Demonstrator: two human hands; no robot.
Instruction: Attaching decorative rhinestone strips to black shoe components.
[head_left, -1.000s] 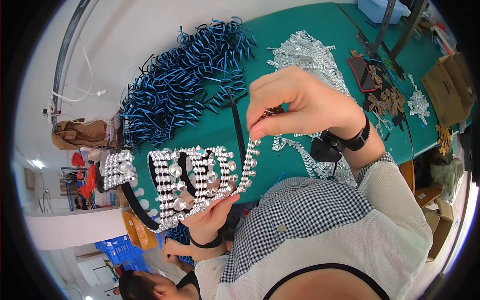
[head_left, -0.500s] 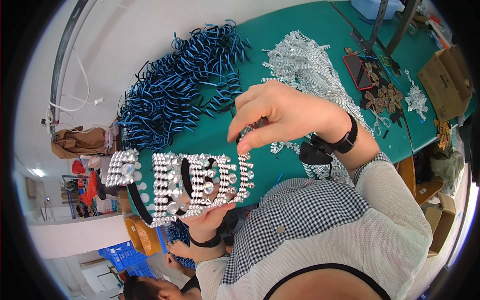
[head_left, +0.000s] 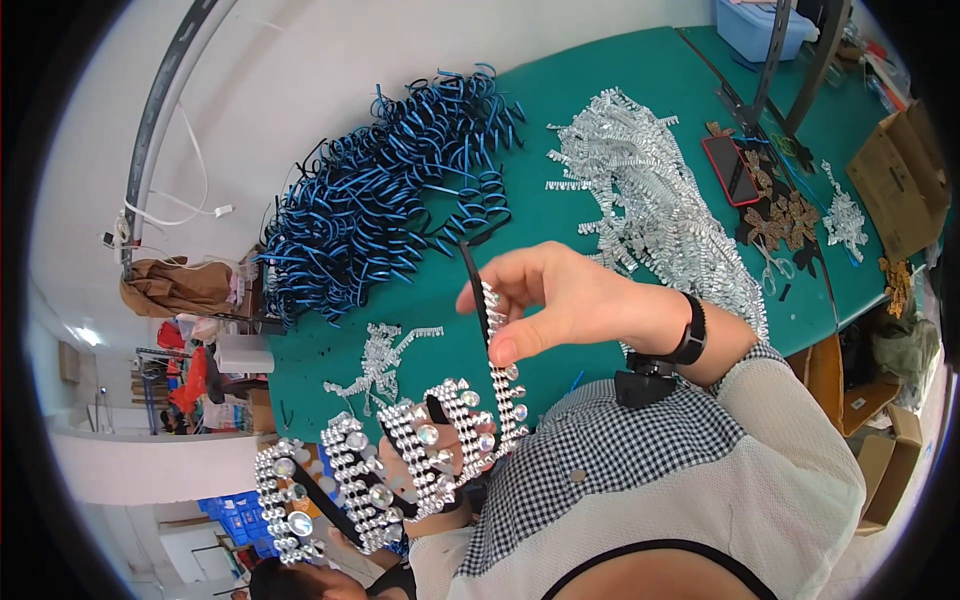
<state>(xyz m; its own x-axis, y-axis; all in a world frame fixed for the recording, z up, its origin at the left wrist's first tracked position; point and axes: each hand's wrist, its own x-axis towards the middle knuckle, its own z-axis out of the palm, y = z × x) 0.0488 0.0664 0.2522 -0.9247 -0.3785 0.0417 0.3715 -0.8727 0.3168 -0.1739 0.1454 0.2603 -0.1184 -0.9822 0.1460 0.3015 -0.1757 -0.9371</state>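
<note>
A looped, black-backed strip of silver studs and gems (head_left: 415, 460) hung near the green table (head_left: 420, 305), the right hand (head_left: 560, 300) pinching near its upper end. Behind the loops, the left hand's (head_left: 393, 469) finger grip could not be told.

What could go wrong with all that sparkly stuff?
The gem-studded trim hangs in loose loops at the left hand, so they might slip or tangle together. The right hand holds one strand between thumb and fingers, which could slide out. The loops also look near the small silver pile, so they might catch on it.
</note>
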